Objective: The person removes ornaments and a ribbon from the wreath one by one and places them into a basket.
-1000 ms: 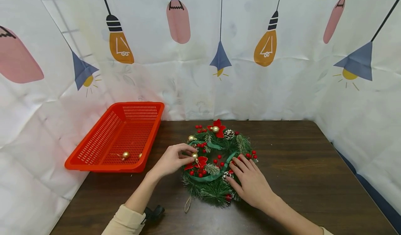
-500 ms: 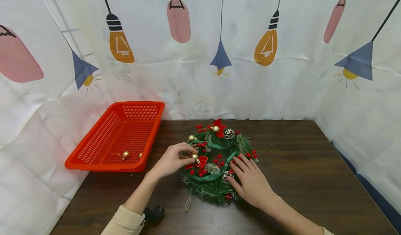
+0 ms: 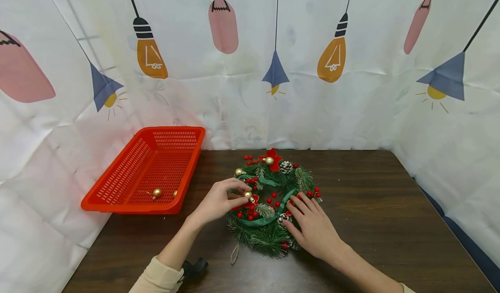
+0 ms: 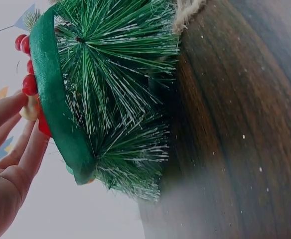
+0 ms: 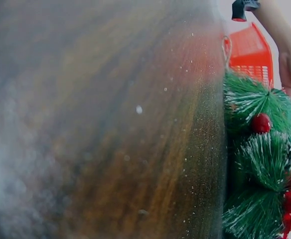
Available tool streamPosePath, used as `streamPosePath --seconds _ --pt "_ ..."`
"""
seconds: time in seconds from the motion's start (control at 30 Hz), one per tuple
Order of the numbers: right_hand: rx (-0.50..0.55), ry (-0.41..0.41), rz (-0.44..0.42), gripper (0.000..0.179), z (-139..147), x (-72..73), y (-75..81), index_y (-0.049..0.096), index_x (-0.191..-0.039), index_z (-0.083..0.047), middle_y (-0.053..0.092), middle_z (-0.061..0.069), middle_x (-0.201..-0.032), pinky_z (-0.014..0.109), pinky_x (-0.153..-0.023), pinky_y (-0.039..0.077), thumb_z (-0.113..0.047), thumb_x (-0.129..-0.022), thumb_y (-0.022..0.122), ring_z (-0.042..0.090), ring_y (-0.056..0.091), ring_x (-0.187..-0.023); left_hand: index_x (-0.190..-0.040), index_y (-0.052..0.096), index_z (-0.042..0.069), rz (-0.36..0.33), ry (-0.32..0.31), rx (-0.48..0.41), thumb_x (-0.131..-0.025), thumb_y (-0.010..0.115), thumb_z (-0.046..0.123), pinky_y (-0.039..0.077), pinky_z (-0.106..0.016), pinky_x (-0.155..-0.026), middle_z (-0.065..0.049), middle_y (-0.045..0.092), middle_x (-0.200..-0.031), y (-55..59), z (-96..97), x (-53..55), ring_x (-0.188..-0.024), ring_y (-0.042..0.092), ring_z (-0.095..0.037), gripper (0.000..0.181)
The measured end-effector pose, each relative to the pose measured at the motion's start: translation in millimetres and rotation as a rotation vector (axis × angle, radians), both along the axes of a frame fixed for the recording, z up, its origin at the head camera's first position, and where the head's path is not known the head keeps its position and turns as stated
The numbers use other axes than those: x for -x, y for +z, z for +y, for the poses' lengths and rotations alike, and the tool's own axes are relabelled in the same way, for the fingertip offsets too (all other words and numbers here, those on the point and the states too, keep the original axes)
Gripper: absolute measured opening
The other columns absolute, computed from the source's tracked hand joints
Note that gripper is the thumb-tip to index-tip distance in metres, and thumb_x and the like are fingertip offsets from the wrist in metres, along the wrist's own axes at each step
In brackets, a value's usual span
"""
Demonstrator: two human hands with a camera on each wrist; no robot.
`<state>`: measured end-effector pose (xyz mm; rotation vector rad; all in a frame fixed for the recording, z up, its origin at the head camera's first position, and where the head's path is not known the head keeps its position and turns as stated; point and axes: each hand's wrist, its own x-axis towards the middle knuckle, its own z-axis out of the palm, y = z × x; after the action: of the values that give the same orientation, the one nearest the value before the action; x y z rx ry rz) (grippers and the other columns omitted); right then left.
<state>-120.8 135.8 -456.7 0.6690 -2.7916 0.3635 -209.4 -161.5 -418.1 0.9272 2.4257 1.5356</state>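
Note:
A green Christmas wreath point(image 3: 269, 236) with red berries, pinecones and a green ribbon point(image 4: 51, 64) lies on the dark wooden table. My left hand point(image 3: 220, 201) pinches a small gold bauble point(image 3: 248, 195) between thumb and fingers, over a red poinsettia flower point(image 3: 254, 199) on the wreath's left side. In the left wrist view, the bauble point(image 4: 30, 108) is partly hidden by the fingers and berries. My right hand point(image 3: 314, 230) rests on the wreath's right side with fingers spread. Two more gold baubles sit on the wreath, one at the red flower point(image 3: 274, 156) on top.
At the left stands a red plastic basket point(image 3: 191, 171) with a gold bauble point(image 3: 157, 192) and part of another inside. A twine loop point(image 3: 234, 255) sticks out from the wreath's front. Behind the table hangs a white curtain point(image 3: 242, 110) printed with lamps.
My left hand has moved slightly to the right with the gold bauble, further over the poinsettia flower. My right hand and the wreath have stayed in place.

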Motion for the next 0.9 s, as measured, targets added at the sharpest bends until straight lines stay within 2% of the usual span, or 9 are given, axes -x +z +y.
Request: streamPosePath --seconds 0.23,0.4,0.47,0.57,0.7,0.9 --pt "-0.001 -0.002 -0.006 0.056 0.2 0.3 -0.5 0.062 -0.141 -0.005 0.05 0.016 -0.152 0.061 -0.116 0.029 -0.046 -0.103 0.059 0.039 0.034 -0.147 -0.116 0.075 0.005 0.011 0.036 -0.032 -0.092 0.078 0.005 0.059 -0.03 -0.085 -0.002 0.069 -0.114 1.1 4.4 0.3 -0.1 0.066 -0.022 0.024" --pt "-0.003 -0.004 -0.013 0.056 0.5 0.5 -0.7 0.062 -0.142 -0.006 0.05 0.016 -0.152 0.061 -0.116 0.029 -0.046 -0.103 0.059 0.038 0.034 -0.148 -0.117 0.073 -0.001 -0.001 0.069 -0.055 -0.091 0.077 -0.001 0.059 -0.03 -0.085 -0.01 0.068 -0.117 3.6 7.2 -0.3 -0.103 0.068 -0.029 0.026" --pt "-0.004 -0.005 -0.016 0.056 0.5 0.5 -0.7 0.062 -0.142 -0.006 0.05 0.016 -0.152 0.061 -0.116 0.028 -0.046 -0.103 0.059 0.038 0.034 -0.148 -0.117 0.072 -0.003 -0.008 0.078 -0.065 -0.091 0.076 -0.004 0.059 -0.03 -0.085 -0.014 0.068 -0.117 8.8 8.1 -2.7 -0.103 0.068 -0.033 0.026" --pt "-0.006 -0.003 -0.018 0.056 0.2 0.5 -0.8 0.062 -0.142 -0.005 0.05 0.016 -0.152 0.061 -0.116 0.028 -0.046 -0.103 0.059 0.039 0.034 -0.148 -0.116 0.072 -0.003 -0.015 0.084 -0.077 -0.091 0.074 -0.005 0.059 -0.03 -0.085 -0.018 0.067 -0.116 22.3 8.5 -9.8 -0.103 0.069 -0.037 0.025" --pt "-0.008 -0.002 -0.019 0.056 -0.4 0.4 -0.5 0.062 -0.142 -0.005 0.05 0.016 -0.152 0.061 -0.116 0.029 -0.046 -0.103 0.059 0.039 0.034 -0.148 -0.117 0.072 -0.002 0.0 0.083 -0.095 -0.092 0.074 -0.004 0.059 -0.03 -0.084 -0.02 0.068 -0.117 38.1 6.8 -18.2 -0.101 0.07 -0.036 0.025" --pt "-0.006 -0.003 -0.018 0.056 -0.6 0.8 0.5 0.062 -0.141 -0.005 0.05 0.016 -0.152 0.061 -0.116 0.029 -0.046 -0.103 0.06 0.039 0.034 -0.148 -0.117 0.071 -0.005 0.018 0.111 -0.113 -0.092 0.074 -0.005 0.059 -0.031 -0.084 -0.019 0.068 -0.117 43.8 0.1 -17.8 -0.097 0.072 -0.023 0.025"
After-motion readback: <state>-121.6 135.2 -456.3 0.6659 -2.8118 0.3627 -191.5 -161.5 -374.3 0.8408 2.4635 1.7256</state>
